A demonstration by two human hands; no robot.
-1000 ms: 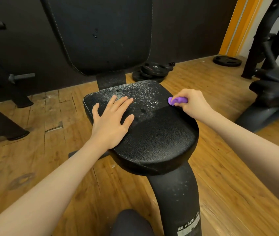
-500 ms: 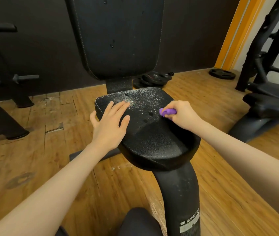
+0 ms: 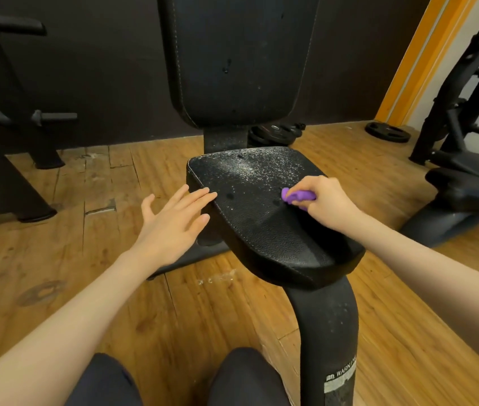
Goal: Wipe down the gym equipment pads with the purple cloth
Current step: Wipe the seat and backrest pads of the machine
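The right hand (image 3: 324,202) grips the bunched purple cloth (image 3: 297,196) on the seat pad (image 3: 264,227). The left hand (image 3: 174,222), fingers straight and spread, lies at the pad's left edge.

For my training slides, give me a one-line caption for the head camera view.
Right hand rubs the purple cloth across the dusty seat pad; open left hand at its edge.

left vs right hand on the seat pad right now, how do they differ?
Grip: the left hand is open with fingers straight and spread; the right hand is curled round the purple cloth.
Place: the left hand sits at the left edge of the seat pad, only its fingertips reaching over it; the right hand is on the pad's top, right of centre, at the border of the dusty far half.
Shared: both are bare and reach forward to the same pad.
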